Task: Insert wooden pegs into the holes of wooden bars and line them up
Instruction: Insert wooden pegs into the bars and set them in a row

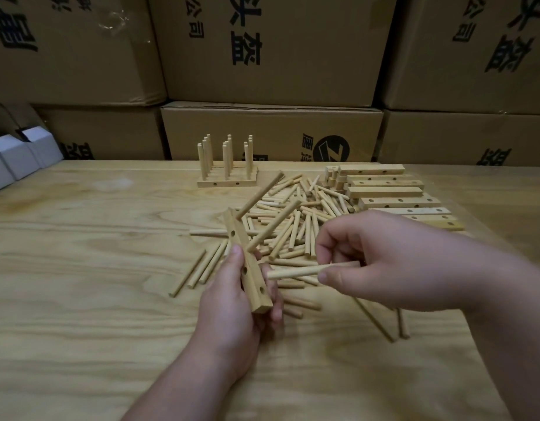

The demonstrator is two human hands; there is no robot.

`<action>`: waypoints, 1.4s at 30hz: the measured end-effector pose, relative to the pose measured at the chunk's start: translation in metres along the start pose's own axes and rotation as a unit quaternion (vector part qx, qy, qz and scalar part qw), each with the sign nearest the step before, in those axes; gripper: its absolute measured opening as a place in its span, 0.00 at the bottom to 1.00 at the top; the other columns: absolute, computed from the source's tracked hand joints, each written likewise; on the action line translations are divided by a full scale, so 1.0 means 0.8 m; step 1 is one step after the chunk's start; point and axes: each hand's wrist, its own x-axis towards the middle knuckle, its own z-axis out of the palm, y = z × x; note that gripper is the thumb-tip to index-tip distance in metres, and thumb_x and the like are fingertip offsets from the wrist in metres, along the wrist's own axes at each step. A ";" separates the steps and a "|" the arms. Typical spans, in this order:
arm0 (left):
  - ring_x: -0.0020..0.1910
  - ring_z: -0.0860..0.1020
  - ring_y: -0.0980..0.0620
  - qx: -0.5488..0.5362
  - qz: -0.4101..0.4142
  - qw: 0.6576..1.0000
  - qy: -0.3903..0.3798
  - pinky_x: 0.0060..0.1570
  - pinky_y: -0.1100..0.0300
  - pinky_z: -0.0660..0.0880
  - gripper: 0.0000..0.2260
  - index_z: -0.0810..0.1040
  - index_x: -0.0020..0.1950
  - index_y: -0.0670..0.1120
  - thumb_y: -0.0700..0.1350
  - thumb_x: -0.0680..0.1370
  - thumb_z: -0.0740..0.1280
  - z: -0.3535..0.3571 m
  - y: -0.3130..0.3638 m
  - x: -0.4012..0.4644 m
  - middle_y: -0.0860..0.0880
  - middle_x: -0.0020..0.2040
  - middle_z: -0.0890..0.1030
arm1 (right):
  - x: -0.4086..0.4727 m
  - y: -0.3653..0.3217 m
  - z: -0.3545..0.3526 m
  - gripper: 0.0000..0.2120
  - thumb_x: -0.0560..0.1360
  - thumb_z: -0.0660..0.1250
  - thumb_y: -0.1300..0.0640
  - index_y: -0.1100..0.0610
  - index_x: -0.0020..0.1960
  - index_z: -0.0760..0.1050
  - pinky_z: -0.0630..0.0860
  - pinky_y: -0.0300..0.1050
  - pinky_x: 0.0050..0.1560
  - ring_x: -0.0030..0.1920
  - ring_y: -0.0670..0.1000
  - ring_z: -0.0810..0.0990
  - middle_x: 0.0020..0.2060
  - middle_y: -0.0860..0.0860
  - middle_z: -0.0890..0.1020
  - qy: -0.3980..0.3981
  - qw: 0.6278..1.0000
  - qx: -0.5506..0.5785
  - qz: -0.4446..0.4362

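Our left hand (232, 302) grip clamped on bar (247, 262) with two pegs seated; our right hand (384, 262) at 3 o'clock pinches peg (296, 271); loose pile (299, 217) at 12 on counter (80, 268).

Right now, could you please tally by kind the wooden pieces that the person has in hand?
Bar: 1, the bar gripped by the left hand
Inserted pegs: 2, one at the bar's far end and one next to it
Loose peg: 1, the loose peg pinched by the right hand
Total: 4
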 end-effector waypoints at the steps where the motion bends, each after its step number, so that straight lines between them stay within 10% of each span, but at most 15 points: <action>1: 0.19 0.66 0.49 0.002 0.001 1.000 0.006 0.23 0.62 0.64 0.25 0.80 0.33 0.52 0.56 0.84 0.54 -0.001 0.000 0.000 0.45 0.26 0.70 | 0.000 -0.002 0.002 0.05 0.76 0.72 0.46 0.40 0.47 0.76 0.75 0.44 0.32 0.30 0.41 0.74 0.32 0.42 0.79 -0.002 1.000 -0.009 -0.002; 9: 0.20 0.65 0.49 0.032 0.027 0.999 0.027 0.23 0.64 0.63 0.16 0.74 0.50 0.44 0.55 0.84 0.55 -0.005 -0.008 0.002 0.47 0.27 0.70 | -0.002 -0.018 0.015 0.03 0.77 0.70 0.48 0.40 0.49 0.77 0.76 0.38 0.32 0.33 0.42 0.78 0.39 0.39 0.81 -0.016 1.000 -0.015 -0.020; 22: 0.20 0.67 0.51 0.078 0.050 0.995 0.033 0.20 0.62 0.65 0.17 0.75 0.45 0.45 0.57 0.82 0.59 -0.008 -0.015 0.004 0.45 0.29 0.71 | 0.004 -0.026 0.036 0.03 0.77 0.71 0.44 0.42 0.48 0.82 0.79 0.40 0.34 0.37 0.41 0.81 0.38 0.37 0.83 0.001 0.996 -0.089 -0.030; 28: 0.18 0.69 0.51 0.052 0.057 0.994 0.075 0.20 0.62 0.64 0.26 0.79 0.27 0.51 0.55 0.83 0.59 -0.008 -0.012 0.004 0.47 0.24 0.74 | 0.015 -0.030 0.059 0.05 0.75 0.73 0.45 0.43 0.49 0.82 0.82 0.45 0.43 0.40 0.39 0.81 0.38 0.38 0.84 0.044 0.997 -0.056 -0.035; 37: 0.19 0.69 0.50 0.050 0.070 0.994 0.064 0.21 0.64 0.63 0.26 0.79 0.28 0.48 0.53 0.84 0.58 -0.010 -0.011 0.000 0.48 0.24 0.73 | 0.023 -0.024 0.070 0.02 0.73 0.75 0.49 0.43 0.45 0.83 0.76 0.32 0.37 0.39 0.34 0.81 0.37 0.35 0.84 0.035 0.999 -0.010 -0.020; 42: 0.19 0.61 0.49 0.060 0.054 0.997 0.005 0.23 0.62 0.59 0.24 0.63 0.38 0.40 0.61 0.78 0.58 -0.012 -0.011 0.005 0.45 0.21 0.64 | 0.029 -0.002 0.091 0.04 0.72 0.72 0.50 0.48 0.45 0.83 0.79 0.47 0.39 0.35 0.45 0.79 0.34 0.46 0.82 0.008 0.994 -0.102 0.042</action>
